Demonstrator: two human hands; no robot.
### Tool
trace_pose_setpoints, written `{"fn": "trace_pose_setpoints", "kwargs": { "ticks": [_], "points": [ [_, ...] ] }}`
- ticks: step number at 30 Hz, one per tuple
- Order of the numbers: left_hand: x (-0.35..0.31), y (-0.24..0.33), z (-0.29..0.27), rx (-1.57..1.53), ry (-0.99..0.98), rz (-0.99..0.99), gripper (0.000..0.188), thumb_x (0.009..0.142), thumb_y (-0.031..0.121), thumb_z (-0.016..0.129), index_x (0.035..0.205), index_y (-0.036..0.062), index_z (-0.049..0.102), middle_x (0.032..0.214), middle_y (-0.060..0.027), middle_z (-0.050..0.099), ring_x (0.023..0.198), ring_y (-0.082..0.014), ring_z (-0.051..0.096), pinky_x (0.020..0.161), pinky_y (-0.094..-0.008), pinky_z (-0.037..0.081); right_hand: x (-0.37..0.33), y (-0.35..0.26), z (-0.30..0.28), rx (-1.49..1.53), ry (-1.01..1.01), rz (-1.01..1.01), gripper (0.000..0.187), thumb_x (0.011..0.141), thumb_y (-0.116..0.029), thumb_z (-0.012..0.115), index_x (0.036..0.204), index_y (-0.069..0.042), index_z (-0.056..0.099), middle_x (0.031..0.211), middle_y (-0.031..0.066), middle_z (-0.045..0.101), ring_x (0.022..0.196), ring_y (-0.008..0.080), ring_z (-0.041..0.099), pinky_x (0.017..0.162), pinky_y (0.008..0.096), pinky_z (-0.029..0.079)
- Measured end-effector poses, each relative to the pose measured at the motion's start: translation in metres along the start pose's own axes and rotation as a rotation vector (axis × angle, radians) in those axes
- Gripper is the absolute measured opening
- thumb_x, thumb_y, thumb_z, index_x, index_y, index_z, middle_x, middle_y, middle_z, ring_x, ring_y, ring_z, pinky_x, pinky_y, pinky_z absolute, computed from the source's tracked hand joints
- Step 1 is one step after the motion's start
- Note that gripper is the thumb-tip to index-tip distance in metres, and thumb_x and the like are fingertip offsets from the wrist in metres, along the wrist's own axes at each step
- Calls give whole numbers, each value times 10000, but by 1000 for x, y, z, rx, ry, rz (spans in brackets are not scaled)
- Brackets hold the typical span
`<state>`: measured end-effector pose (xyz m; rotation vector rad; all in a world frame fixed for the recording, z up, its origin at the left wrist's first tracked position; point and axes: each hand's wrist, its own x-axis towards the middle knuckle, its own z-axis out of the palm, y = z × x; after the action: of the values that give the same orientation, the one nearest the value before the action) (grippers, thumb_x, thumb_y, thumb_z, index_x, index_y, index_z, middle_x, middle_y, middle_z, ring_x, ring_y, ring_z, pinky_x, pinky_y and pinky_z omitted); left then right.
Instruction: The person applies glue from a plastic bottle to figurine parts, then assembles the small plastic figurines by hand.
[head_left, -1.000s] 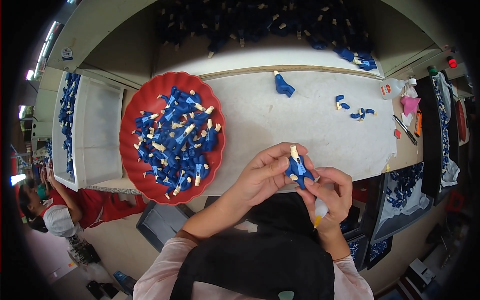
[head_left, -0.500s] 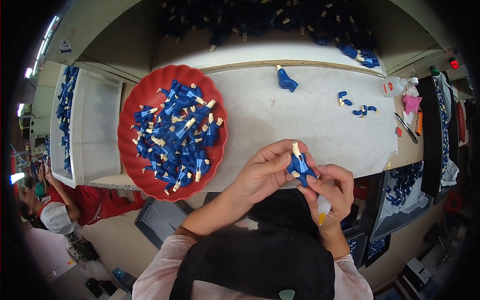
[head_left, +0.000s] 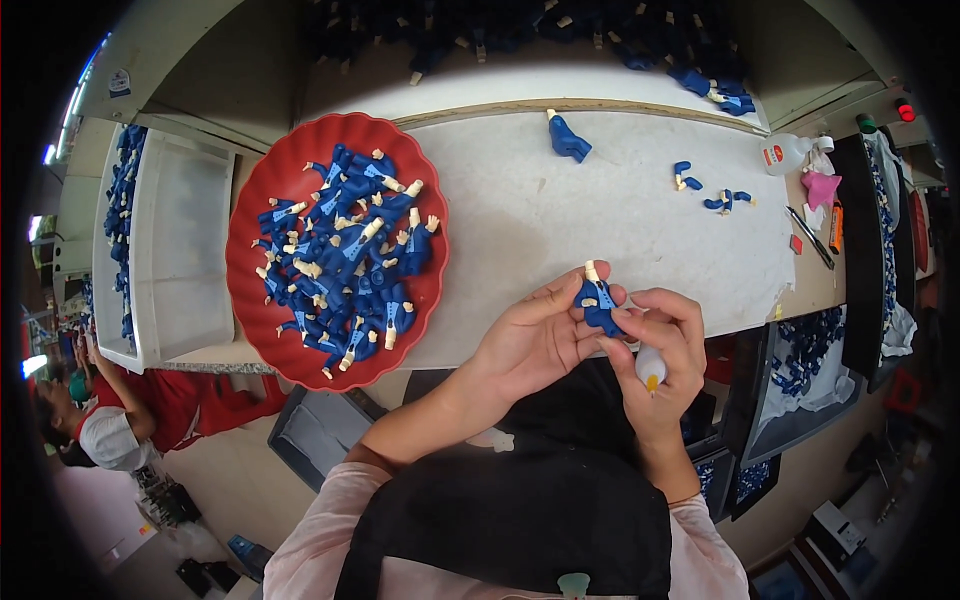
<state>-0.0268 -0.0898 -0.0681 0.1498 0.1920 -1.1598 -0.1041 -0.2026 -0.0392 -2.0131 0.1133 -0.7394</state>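
Observation:
My left hand (head_left: 535, 330) is closed around a small blue toy figure body (head_left: 599, 312) by its upper part. The figure has a cream neck stub, a light-blue shirt front and a cream hand, and stands nearly upright over the table's near edge. My right hand (head_left: 672, 340) touches its lower right side with thumb and fingertips. Tucked in that same hand is a small white squeeze bottle (head_left: 650, 362) whose yellow tip points down toward me. To the left, a red scalloped tray (head_left: 252, 320) holds a heap of similar figure bodies (head_left: 350, 250).
One blue body (head_left: 568, 140) and several blue arms (head_left: 727, 200) lie on the white sheet (head_left: 500, 230). At right are a clear bottle (head_left: 786, 155), a pen (head_left: 808, 236) and an orange-wrapped item (head_left: 835, 228). A white bin (head_left: 190, 250) stands left; another person (head_left: 120, 410) sits beyond.
Both hands and the figure have shifted slightly away from me. The figure has turned a little, and the bottle's tip now faces me more directly.

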Motion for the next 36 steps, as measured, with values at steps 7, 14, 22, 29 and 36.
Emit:
{"fn": "trace_pose_setpoints", "kwargs": {
  "ticks": [7,14,22,29,36],
  "points": [
    [-3,-3,3,-218,90,-64,286,872,189,410,1108,31,448,1024,-125,522,932,-189,530,815,-310,437,3,-3,2,29,-5,57,266,610,70,664,854,-14,595,945,122,498,732,178,580,557,228,484],
    [-5,0,0,-151,-23,-24,260,875,177,401,1092,41,450,1029,-127,517,937,-189,529,817,-306,438,-1,-3,1,29,-11,44,264,612,69,662,853,-18,599,948,118,499,683,151,560,559,225,467],
    [-6,5,1,213,-61,225,242,864,178,425,1063,40,439,1019,-138,514,1014,-284,497,864,-355,412,3,3,-15,17,96,35,249,612,64,658,840,-15,597,927,121,510,631,137,526,532,217,434],
    [-2,2,0,158,-43,186,263,845,143,447,1077,22,423,1005,-156,501,1010,-325,477,900,-401,373,26,46,-64,-184,217,143,207,644,26,643,839,-5,583,864,101,555,639,123,509,592,227,423],
    [-14,17,-11,91,-98,235,338,841,30,399,1173,35,336,1032,-158,456,1012,-331,460,897,-401,398,51,85,-63,-281,123,74,282,632,29,618,894,-47,548,903,94,534,856,261,534,744,308,434]
  ]
}}
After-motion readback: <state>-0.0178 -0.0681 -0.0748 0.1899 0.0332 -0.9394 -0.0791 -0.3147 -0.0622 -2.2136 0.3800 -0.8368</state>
